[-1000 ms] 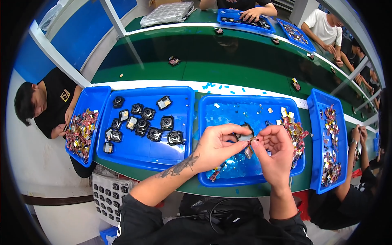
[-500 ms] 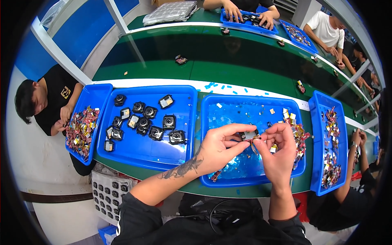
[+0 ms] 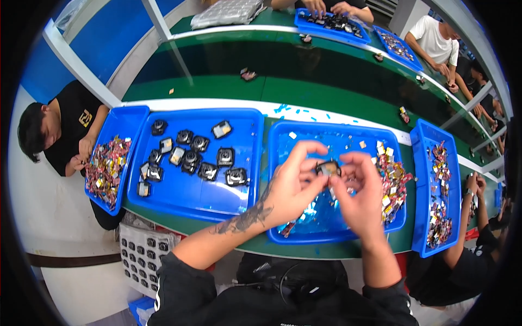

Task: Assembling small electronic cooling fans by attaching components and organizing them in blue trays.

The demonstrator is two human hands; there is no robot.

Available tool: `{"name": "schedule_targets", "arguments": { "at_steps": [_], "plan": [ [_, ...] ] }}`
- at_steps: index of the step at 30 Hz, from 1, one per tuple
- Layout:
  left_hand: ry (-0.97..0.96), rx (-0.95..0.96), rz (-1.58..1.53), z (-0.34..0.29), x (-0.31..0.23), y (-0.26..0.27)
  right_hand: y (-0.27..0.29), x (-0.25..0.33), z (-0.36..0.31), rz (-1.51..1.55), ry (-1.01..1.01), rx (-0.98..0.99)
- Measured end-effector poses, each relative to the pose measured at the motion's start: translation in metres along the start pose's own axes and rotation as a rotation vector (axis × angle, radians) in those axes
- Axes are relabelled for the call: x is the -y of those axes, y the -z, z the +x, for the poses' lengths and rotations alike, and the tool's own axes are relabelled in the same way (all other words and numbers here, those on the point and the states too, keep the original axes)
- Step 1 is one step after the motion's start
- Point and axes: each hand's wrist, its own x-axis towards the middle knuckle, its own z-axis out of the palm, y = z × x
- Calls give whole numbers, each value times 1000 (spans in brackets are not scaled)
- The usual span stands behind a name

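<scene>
A small black watch case (image 3: 328, 168) with a pale grey-brown inside is held up over the right-hand blue tray (image 3: 337, 239). My left hand (image 3: 296, 187) grips it between thumb and fingers. My right hand (image 3: 359, 190) is curled close at its right edge, thumb below and forefinger above. Those fingers are blurred, so I cannot tell whether they grip it. Under my hands, the tray holds a heap of small pink, yellow and white circuit parts (image 3: 392, 179) along its right side. Several more black watch cases (image 3: 191, 162) lie in the left-hand blue tray (image 3: 190, 209).
Narrow blue bins of circuit parts flank both trays, one at left (image 3: 111, 204) and one at right (image 3: 418, 217). Beyond runs a green conveyor belt (image 3: 206, 81) carrying scattered parts. Co-workers sit left, right and across. A clear tray of black cases (image 3: 144, 255) stands below the table.
Both my hands have lifted slightly. The watch case has turned so its inside shows more, and my right fingers have left their pinch at its lower edge. Parts on the belt have shifted right.
</scene>
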Motion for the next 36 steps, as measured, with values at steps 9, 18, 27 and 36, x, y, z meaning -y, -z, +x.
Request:
{"name": "schedule_targets", "arguments": {
  "at_steps": [9, 18, 27, 36],
  "plan": [
    [-279, 584, 1122, -15, -41, 39, 60, -84, 204, -307, -251, -16],
    [-216, 578, 1316, -19, -10, 6, 85, -125, 197, -598, -268, -141],
    [76, -10, 47, 5, -16, 5, 22, 39, 12, -38, 19, 193],
    [81, 140, -321, -3, -14, -8, 13, 21, -18, 330, -108, -64]
  ]
}}
